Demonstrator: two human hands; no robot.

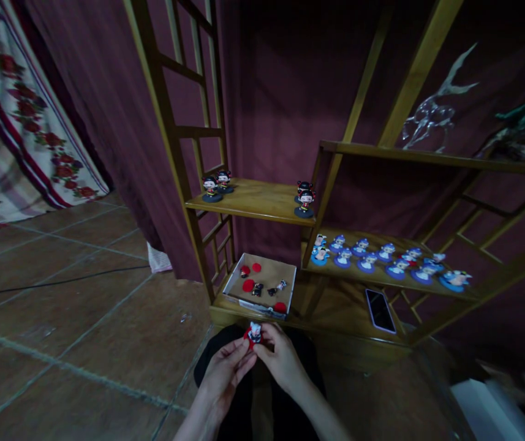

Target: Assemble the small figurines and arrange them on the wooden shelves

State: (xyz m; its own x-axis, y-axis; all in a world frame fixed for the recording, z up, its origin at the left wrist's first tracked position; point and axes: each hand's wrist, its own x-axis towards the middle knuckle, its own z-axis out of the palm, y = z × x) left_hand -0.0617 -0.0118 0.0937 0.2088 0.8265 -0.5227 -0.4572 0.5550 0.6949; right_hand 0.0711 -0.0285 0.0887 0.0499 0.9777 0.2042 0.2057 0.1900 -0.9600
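Between my two hands, above my knees, is a small figurine with a white top and dark body, on a red base. My left hand pinches its base from the left. On the right side, the fingers and thumb of my right hand close on the same figurine. Just beyond my hands sits a shallow cardboard box with small figure parts and red discs in it. A dark figure part lies near the middle of the box.
Black-haired figurines stand at both ends of the wooden shelf. Lower right, several blue and purple figurines stand in rows. A phone lies on the bottom board. Higher up is a clear deer ornament. Wooden posts frame the shelves.
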